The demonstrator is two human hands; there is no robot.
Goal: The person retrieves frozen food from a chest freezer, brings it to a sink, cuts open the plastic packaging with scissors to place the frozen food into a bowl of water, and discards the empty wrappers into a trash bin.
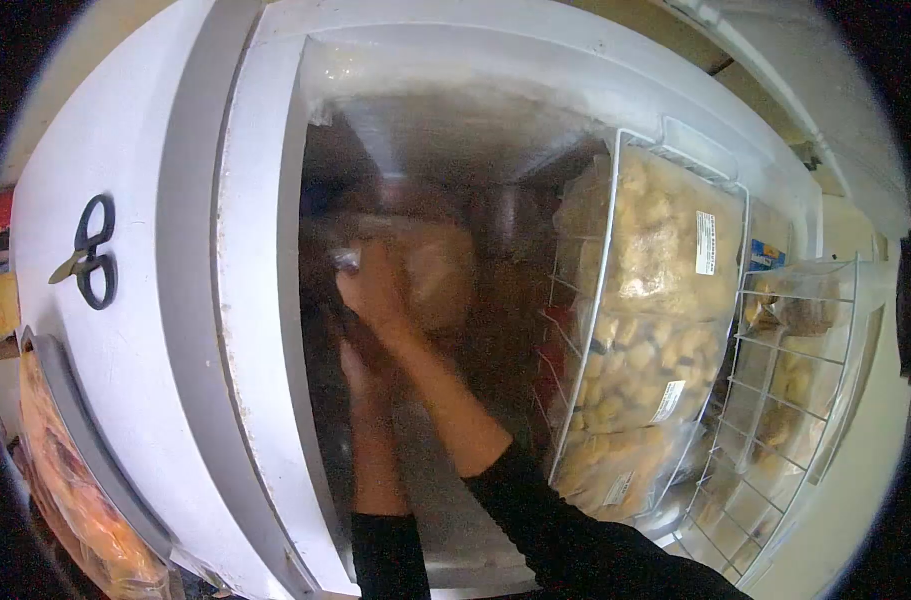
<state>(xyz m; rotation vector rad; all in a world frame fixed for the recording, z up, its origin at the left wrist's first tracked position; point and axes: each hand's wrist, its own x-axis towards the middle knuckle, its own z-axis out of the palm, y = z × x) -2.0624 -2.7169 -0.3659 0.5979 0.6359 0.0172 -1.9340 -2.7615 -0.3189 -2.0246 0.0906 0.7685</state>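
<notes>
Both arms, in black sleeves, reach down into an open chest freezer (265, 300). My right hand (373, 287) is farther in, its fingers closed at a shiny bit of plastic (346, 258). Beside it lies a pale, cloudy bag (443, 272), blurred by dim light and frost haze. My left hand (365, 368) is just below my right hand, near the freezer's left inner wall; its fingers are dark and smeared, and what they touch cannot be made out.
A white wire basket (603, 250) on the right holds bags of pale food pieces (665, 230). Another wire basket (790, 400) with bags stands farther right. Black-handled scissors (95, 252) lie on the white surface at left, above a tray of wrapped orange food (75, 480).
</notes>
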